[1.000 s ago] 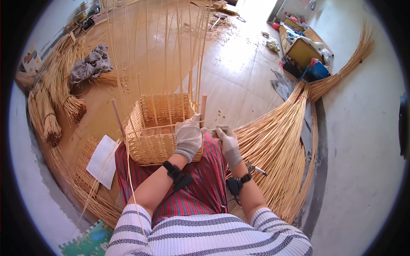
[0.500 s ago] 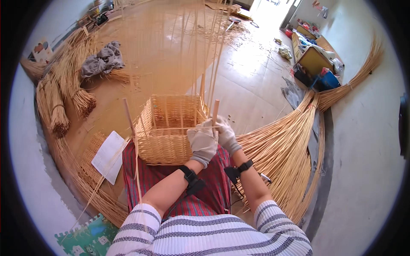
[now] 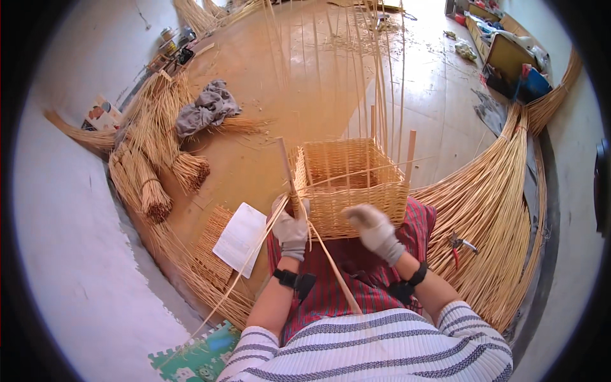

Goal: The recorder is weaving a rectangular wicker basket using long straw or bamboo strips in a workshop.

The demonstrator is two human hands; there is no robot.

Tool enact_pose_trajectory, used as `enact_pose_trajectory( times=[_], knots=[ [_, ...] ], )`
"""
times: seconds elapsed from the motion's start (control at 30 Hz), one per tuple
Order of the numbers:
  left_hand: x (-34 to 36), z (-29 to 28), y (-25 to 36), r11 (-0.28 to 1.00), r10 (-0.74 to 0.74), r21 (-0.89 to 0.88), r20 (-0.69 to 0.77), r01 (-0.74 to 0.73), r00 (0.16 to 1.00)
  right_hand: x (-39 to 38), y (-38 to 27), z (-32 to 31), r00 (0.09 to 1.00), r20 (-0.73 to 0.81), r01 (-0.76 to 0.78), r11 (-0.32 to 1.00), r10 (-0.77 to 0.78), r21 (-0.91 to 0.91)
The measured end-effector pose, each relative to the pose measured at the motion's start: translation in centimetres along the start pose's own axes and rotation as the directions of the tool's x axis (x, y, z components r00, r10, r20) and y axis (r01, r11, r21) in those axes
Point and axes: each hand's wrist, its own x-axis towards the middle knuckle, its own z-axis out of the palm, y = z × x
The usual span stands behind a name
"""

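A half-woven wicker basket (image 3: pixel 356 207) with a rectangular mouth rests on my lap, over a red striped cloth (image 3: pixel 414 235). Tall thin rods rise from its far side, and thicker stakes stand at its corners. My left hand (image 3: pixel 291 230), in a pale work glove, closes round the near left corner, below the left stake (image 3: pixel 284 162). Loose weaving strands (image 3: pixel 331 264) trail down from that corner. My gloved right hand (image 3: pixel 374 232) hovers before the front wall, fingers apart and holding nothing visible. One strand crosses the basket's mouth towards the right stake (image 3: pixel 410 153).
A large fan of wicker rods (image 3: pixel 484 216) spreads on my right, with red-handled pruning shears (image 3: pixel 459 247) on it. Bundled rods (image 3: pixel 153 191) and a grey cloth (image 3: pixel 207 108) lie at left. Nearer are a white sheet (image 3: pixel 240 239) and a green foam mat (image 3: pixel 203 356).
Both hands have left the basket's near right corner. My left hand now grips the near left corner; my right hand is before the front wall. The view has turned left, uncovering the shears.
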Motion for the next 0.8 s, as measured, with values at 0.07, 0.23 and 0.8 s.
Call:
enact_pose_trajectory(
  times=[0.07,0.23,0.8],
  knots=[
    [0.3,0.2,-1.2,0.994,-0.067,-0.086,0.063,0.072,0.996,0.8,-4.8,2.9,0.942,0.327,0.176,0.946,-0.082,-0.271],
    [-2.5,0.5,-10.3,0.825,-0.181,-0.492,0.232,0.276,0.956,2.9,-11.6,9.7,0.866,0.28,0.492,0.809,-0.415,-0.321],
    [-1.7,-1.9,-0.8,0.925,0.262,-0.317,0.136,-0.209,0.955,1.5,-8.8,6.0,0.81,0.115,0.555,0.69,-0.575,-0.464]
  ],
)
